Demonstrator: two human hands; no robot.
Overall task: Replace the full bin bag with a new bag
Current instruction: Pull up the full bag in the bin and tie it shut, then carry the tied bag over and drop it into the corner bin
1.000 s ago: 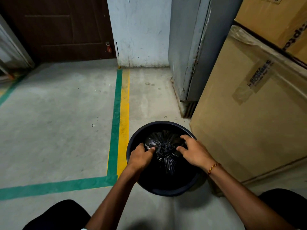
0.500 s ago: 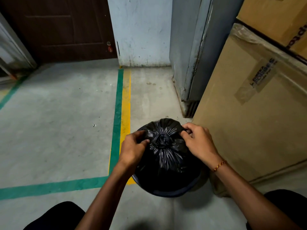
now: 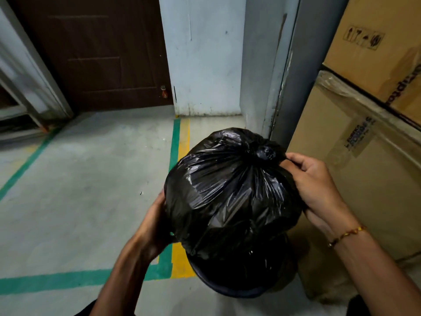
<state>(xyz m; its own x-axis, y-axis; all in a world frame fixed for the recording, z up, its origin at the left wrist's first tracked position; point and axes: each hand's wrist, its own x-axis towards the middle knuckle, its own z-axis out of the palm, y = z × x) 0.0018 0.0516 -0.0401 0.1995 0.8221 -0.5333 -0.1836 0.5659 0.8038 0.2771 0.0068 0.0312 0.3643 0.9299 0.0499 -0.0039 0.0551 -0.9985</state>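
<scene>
Here, the knotted, crinkled glossy black bin bag [image 3: 230, 192] is gripped by 2 hands, left hand [image 3: 155, 224] and right hand [image 3: 316, 185], above the round dark bin [image 3: 237, 290].

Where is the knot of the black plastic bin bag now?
In the head view, the knot tops the black plastic bin bag, right of centre, beside the right hand.

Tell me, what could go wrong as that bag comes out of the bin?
The right hand only pinches thin plastic near the knot, so the bag might tear or slip. The left hand holds its side, so a weak hold could let it tip toward the floor. The bin sits close to the box, so the bag may snag there.
</scene>
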